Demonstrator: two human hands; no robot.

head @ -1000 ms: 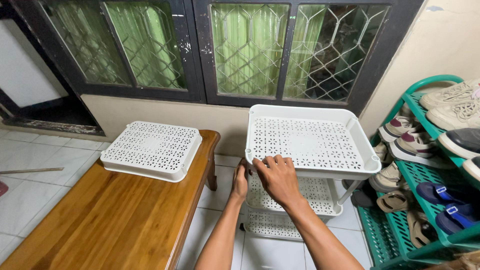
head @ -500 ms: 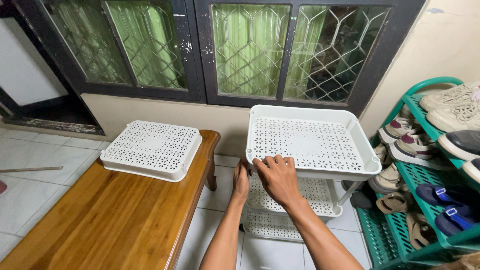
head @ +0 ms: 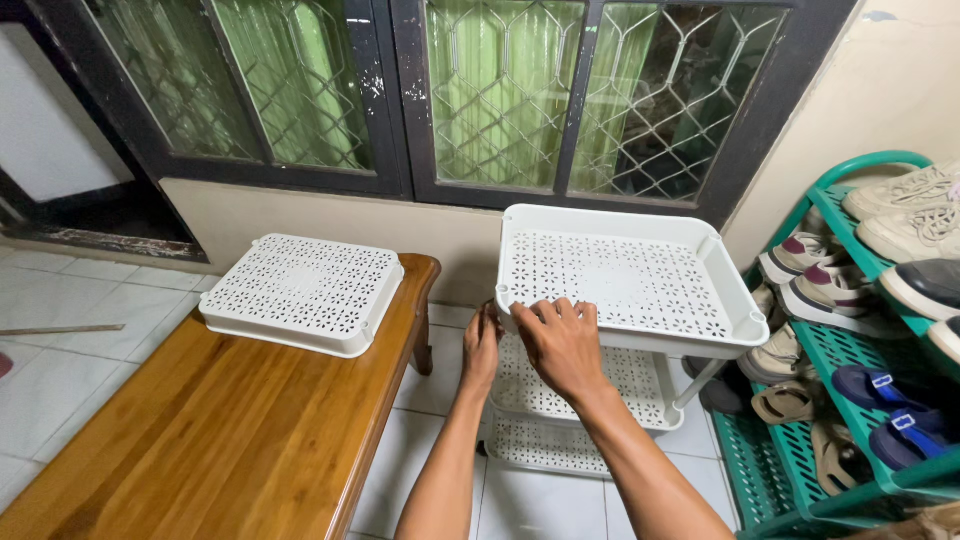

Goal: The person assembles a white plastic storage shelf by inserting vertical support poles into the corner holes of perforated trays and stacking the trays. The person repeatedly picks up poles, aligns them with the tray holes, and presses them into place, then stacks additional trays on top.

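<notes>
White plastic top tray, topmost on rack left of shoe shelf. Right hand clamped over near rim; left hand below near-left corner, grip hidden. Likely risks: corner off its post, tray tilting, rack tipping toward shoes.

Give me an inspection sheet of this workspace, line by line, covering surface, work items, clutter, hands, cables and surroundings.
Surface: white tiled floor; wooden bench on the left.
Job's things: white perforated rack of stacked trays.
Clutter: spare tray upside down on the bench.
Grippers: right hand grips the top tray's front rim; left hand at its front left corner, grip hidden.
Cables: nothing seen.
Surroundings: barred window; green shoe rack with shoes, right.
</notes>
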